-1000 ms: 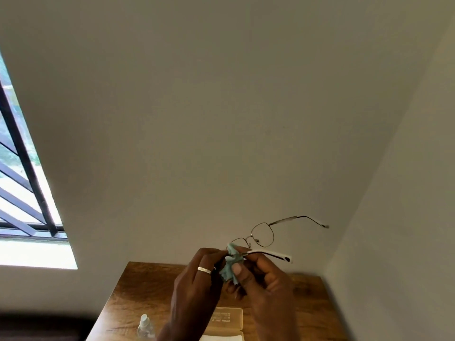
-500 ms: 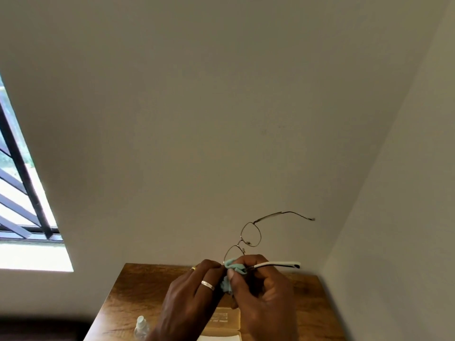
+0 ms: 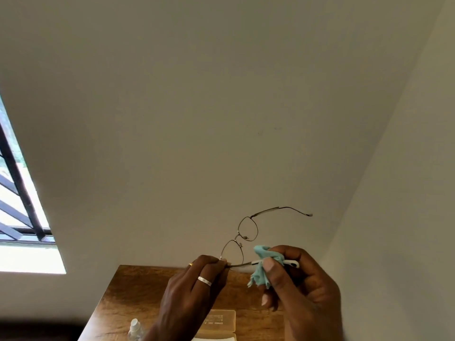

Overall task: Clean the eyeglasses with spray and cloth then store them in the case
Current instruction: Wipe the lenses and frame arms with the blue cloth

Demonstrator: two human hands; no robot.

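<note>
One pair of glasses [image 3: 248, 228] is up at 12 o'clock, its hinge pinched by the left hand [image 3: 192, 289]. The right hand [image 3: 302, 286] pinches one cloth [image 3: 258, 276] round a temple. One bottle [image 3: 135, 329] and one case [image 3: 222, 321] sit at 6 o'clock.

The spray bottle [image 3: 135, 328] is cut off by the bottom edge, only its cap and shoulders showing. The case [image 3: 222, 321] is half hidden behind the left grip [image 3: 194, 286], and the print on it is too small to read. The cloth [image 3: 263, 267] and the right grip [image 3: 295, 286] cover part of the near temple of the eyeglasses [image 3: 248, 228]. Both wrists run off the bottom. The counter [image 3: 138, 291] is cut off below, the window [image 3: 19, 193] at the left.
</note>
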